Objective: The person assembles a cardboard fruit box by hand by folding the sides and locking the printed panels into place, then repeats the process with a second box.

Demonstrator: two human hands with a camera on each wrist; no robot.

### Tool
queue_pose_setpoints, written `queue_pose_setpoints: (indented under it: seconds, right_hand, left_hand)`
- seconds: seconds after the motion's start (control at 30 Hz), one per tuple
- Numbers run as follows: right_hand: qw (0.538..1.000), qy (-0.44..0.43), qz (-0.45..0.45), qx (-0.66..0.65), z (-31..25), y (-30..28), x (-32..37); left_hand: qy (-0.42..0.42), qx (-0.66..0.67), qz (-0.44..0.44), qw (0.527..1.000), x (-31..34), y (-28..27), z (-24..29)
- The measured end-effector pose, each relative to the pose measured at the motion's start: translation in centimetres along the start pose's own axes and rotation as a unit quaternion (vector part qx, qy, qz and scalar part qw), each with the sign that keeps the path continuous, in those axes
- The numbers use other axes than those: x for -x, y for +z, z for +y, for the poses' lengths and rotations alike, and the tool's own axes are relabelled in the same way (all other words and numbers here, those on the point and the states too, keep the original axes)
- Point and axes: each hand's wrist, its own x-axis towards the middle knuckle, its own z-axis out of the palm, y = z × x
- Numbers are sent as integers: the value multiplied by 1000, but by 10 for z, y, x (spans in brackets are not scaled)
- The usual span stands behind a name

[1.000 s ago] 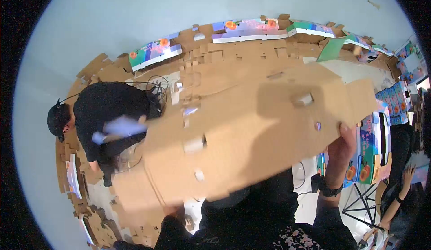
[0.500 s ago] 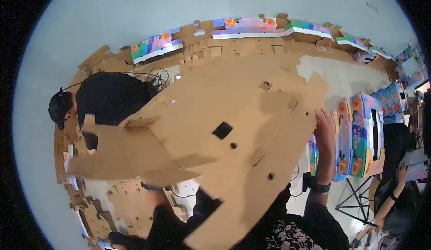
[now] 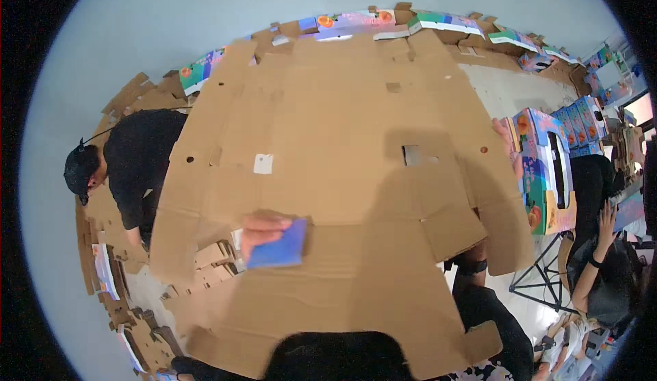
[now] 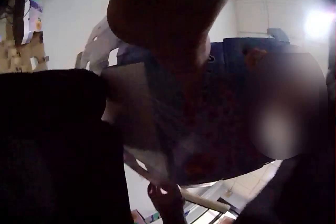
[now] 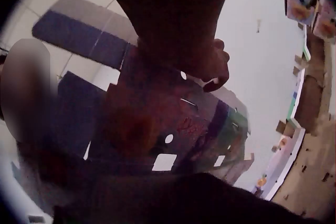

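A large flattened cardboard carton (image 3: 328,121) fills the middle of the head view, its plain brown inside facing me. Round holes, slots and creased flaps mark it. My left hand (image 3: 263,232) shows its fingers curled over a small blue flap (image 3: 284,247) in the lower left part of the carton. At the right edge my right hand (image 3: 504,141) grips the board, its fingers partly hidden behind it. In the right wrist view the carton's dark printed side (image 5: 157,108) shows, with curled right-hand fingers (image 5: 220,71) at its edge. The left wrist view is dark, with the left forearm across the printed side (image 4: 220,119).
A person in black (image 3: 140,155) bends down at the left. Printed fruit cartons (image 3: 540,169) stand at the right on a black-legged stand (image 3: 544,278), near another person's arm (image 3: 595,251). More cardboard with printed panels (image 3: 452,22) lines the wall.
The carton has turned and unfolded from a slanted, narrower shape to a broad upright sheet. My left hand has come into sight on the blue flap; the right hand stays at the right edge.
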Motion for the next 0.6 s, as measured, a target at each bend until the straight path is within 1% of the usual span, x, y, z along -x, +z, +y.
queue_pose_setpoints:
  seconds: [0.07, 0.13, 0.23, 0.3, 0.33, 0.37, 0.43, 0.53, 0.6]
  right_hand:
    - [999, -35, -33, 12, -13, 2, 4]
    - [992, -62, -99, 49, -26, 22, 9]
    - [969, -101, -193, 113, -37, 52, 8]
    - [948, -131, -245, 159, -35, 62, 6]
    - [942, -149, -219, 207, -32, 71, 11]
    - [933, -166, -193, 254, -28, 80, 21]
    - [912, -185, -170, 325, -28, 96, 31]
    - [882, -200, -177, 388, -36, 113, 36]
    - [860, -221, -179, 423, -37, 117, 39]
  left_hand:
    - [8, -48, -20, 999, 19, 15, 2]
    - [0, -116, -25, 993, 34, 30, 9]
    - [-39, -116, 48, 991, 39, 67, 15]
    - [-75, -84, 94, 989, 71, 67, 4]
    - [-91, -71, 115, 987, 78, 64, 2]
    - [-87, -111, 43, 989, 81, 50, 2]
    - [-77, -190, -102, 973, 74, 20, 3]
    - [-116, -215, -94, 965, 85, 20, 7]
    - [-128, -259, -41, 957, 67, 45, 15]
